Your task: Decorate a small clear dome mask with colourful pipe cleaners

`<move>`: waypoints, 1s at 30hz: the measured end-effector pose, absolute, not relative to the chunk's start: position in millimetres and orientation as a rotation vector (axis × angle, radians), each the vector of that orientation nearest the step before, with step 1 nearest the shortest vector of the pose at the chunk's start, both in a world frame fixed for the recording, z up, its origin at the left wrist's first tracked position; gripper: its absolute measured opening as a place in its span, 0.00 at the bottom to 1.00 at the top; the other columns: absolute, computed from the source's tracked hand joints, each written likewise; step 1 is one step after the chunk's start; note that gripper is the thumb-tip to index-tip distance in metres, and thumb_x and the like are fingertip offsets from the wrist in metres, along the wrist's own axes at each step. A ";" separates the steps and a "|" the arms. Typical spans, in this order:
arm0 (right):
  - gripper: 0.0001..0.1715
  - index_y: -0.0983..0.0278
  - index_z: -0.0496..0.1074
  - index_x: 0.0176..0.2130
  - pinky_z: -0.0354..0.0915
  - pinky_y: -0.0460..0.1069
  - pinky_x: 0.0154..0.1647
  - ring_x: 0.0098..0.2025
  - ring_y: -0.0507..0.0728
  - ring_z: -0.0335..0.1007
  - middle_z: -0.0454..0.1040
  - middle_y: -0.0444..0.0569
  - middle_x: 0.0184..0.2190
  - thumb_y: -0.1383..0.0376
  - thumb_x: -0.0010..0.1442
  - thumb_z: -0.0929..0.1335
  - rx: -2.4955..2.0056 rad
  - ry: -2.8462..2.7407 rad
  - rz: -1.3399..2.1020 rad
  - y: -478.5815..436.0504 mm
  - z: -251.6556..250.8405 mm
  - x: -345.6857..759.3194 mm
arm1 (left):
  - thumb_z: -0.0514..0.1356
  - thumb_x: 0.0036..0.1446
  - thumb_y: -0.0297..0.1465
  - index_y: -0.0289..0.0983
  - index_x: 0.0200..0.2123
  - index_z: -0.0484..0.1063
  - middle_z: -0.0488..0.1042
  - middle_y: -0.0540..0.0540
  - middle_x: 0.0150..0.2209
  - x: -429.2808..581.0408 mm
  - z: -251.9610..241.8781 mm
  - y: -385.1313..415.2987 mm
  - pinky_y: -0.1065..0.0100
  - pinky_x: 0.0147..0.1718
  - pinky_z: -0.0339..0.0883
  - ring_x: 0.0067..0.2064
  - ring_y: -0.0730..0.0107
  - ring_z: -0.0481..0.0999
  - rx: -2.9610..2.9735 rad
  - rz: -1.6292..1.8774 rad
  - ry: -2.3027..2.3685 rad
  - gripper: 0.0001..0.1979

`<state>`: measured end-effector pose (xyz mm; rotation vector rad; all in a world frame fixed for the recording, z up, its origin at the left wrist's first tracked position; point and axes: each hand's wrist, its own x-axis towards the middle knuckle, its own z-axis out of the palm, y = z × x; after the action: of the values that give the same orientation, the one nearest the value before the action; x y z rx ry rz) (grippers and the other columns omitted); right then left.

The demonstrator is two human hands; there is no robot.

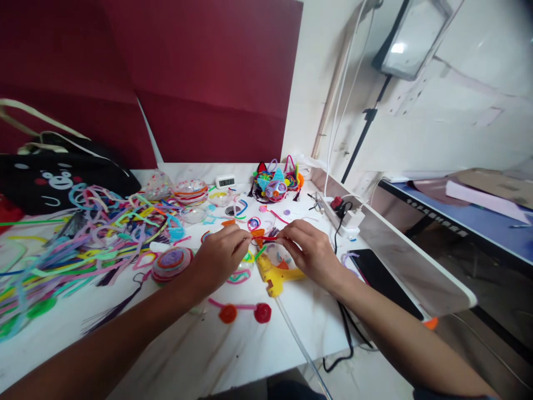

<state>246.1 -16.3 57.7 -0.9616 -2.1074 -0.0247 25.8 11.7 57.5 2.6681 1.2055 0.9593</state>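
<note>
A short red pipe cleaner (pixel 265 238) is stretched level between my two hands above the table. My left hand (pixel 222 253) pinches its left end, and my right hand (pixel 310 247) pinches the other end. Just below them lies a yellow hot glue gun (pixel 275 275) with a clear glue stick (pixel 300 339) running from it toward me. Nearer to me, a pink pipe cleaner (pixel 239 306) joins an orange coil (pixel 227 313) and a red coil (pixel 262 313). Beside my left wrist sits a round ball of coiled pipe cleaners (pixel 172 263).
A tangled heap of colourful pipe cleaners (pixel 104 239) covers the left side. A finished-looking colourful craft piece (pixel 275 182), a small white digital clock (pixel 225 181) and clear plastic shells (pixel 195 214) stand farther back. On the right are a power strip (pixel 345 216), a black phone (pixel 385 280) and black cables (pixel 347 333).
</note>
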 end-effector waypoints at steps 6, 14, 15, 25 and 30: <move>0.09 0.65 0.72 0.35 0.62 0.46 0.33 0.32 0.53 0.68 0.72 0.50 0.31 0.69 0.65 0.63 -1.074 -2.113 0.077 -15.7 51.4 253.6 | 0.50 0.64 0.32 0.36 0.34 0.74 0.76 0.44 0.34 22.5 57.2 9.0 0.67 0.39 0.67 0.38 0.67 0.75 2.693 1.058 1.173 0.13; 0.11 0.65 0.72 0.34 0.63 0.47 0.35 0.33 0.54 0.68 0.72 0.51 0.32 0.67 0.66 0.63 -1.117 -2.093 -0.023 -13.9 48.6 256.2 | 0.53 0.62 0.32 0.38 0.31 0.73 0.76 0.47 0.31 23.3 66.6 2.0 0.70 0.36 0.66 0.35 0.69 0.74 2.548 1.019 1.151 0.11; 0.10 0.65 0.73 0.35 0.63 0.47 0.34 0.33 0.54 0.68 0.73 0.51 0.32 0.66 0.65 0.63 -1.108 -2.085 0.013 -13.9 49.2 257.7 | 0.53 0.61 0.32 0.38 0.31 0.73 0.76 0.47 0.30 23.1 67.0 2.6 0.70 0.35 0.66 0.34 0.69 0.74 2.532 1.008 1.165 0.11; 0.09 0.64 0.73 0.37 0.61 0.47 0.33 0.33 0.54 0.71 0.75 0.49 0.32 0.67 0.63 0.63 -1.671 -1.999 0.085 -55.1 38.9 305.3 | 0.55 0.57 0.33 0.37 0.31 0.75 0.73 0.49 0.27 25.9 61.5 12.9 0.70 0.29 0.63 0.25 0.72 0.69 2.526 1.002 1.226 0.10; 0.10 0.63 0.74 0.40 0.62 0.49 0.35 0.39 0.58 0.71 0.74 0.52 0.36 0.65 0.64 0.63 -2.074 -2.048 0.003 -93.7 12.9 323.3 | 0.55 0.57 0.35 0.38 0.29 0.75 0.73 0.50 0.27 34.0 63.9 14.0 0.69 0.30 0.63 0.27 0.71 0.70 2.509 0.986 1.240 0.11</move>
<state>323.3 -93.7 12.9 -2.0738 -2.0480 0.0034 34.0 14.0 63.9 2.5094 1.2404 0.9865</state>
